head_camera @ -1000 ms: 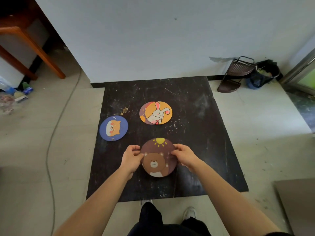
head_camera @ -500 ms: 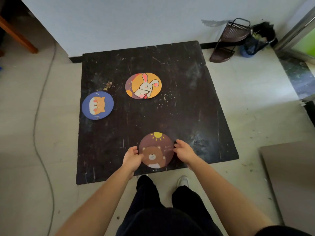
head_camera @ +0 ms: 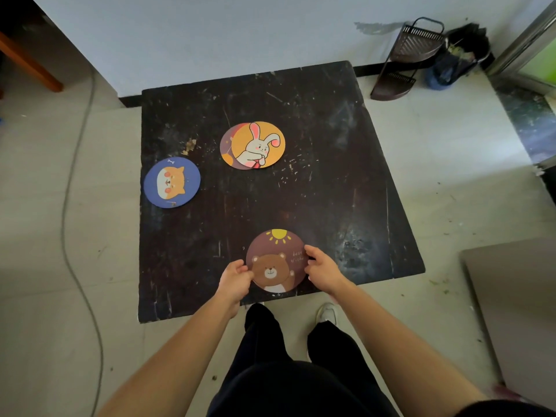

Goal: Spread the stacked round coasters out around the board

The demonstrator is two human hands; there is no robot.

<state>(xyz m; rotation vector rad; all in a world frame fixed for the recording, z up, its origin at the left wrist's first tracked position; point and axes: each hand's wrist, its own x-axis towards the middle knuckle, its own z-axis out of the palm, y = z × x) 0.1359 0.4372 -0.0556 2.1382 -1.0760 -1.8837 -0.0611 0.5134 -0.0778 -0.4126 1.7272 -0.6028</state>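
A dark scratched board lies on the floor. A brown bear coaster sits near the board's front edge. My left hand grips its left rim and my right hand grips its right rim. In the board's middle rests an orange rabbit coaster, lying on top of another coaster whose left edge peeks out. A blue coaster with an orange dog lies at the board's left edge.
A white wall stands behind the board. A dark corner rack and a bag sit at the back right. A cable runs along the floor at left. A grey panel lies at right. My legs and a shoe are below the board's front edge.
Both hands have drawn the bear coaster back toward the board's front edge. The view has tilted down, showing my legs. The other coasters stayed put.
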